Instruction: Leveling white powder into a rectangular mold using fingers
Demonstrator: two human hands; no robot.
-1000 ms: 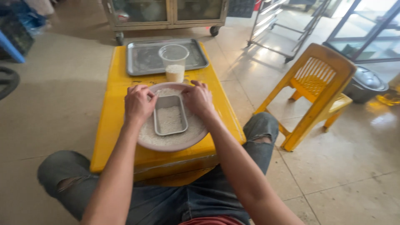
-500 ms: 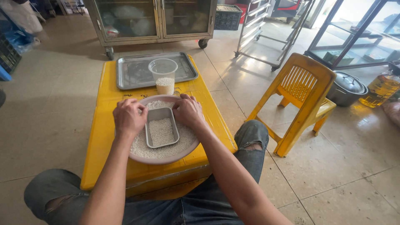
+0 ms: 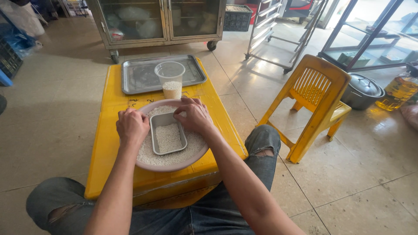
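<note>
Both hands rest inside a shallow pink bowl that sits on a low yellow surface. The bowl holds a layer of white rice, and a small grey rectangular tin stands in the middle of it, upright and partly filled with rice of its own. The left hand is curled loosely at the tin's left side, fingers bent down into the rice; whether it grips the tin's rim cannot be told. The right hand is curved over the tin's far right corner, fingertips pointing down at the rim or the rice beside it; its hold is likewise unclear.

Just beyond the bowl stands a clear plastic cup with rice in its bottom part. The cup is at the near edge of a flat metal tray that lies on the far half of the surface. The person sits with knees to either side of the surface, in torn jeans.

To the right, well apart, a yellow plastic chair stands on the tiled floor, with a lidded metal pot and a bottle of oil behind it. A glass-doored cabinet on wheels stands beyond the surface.
</note>
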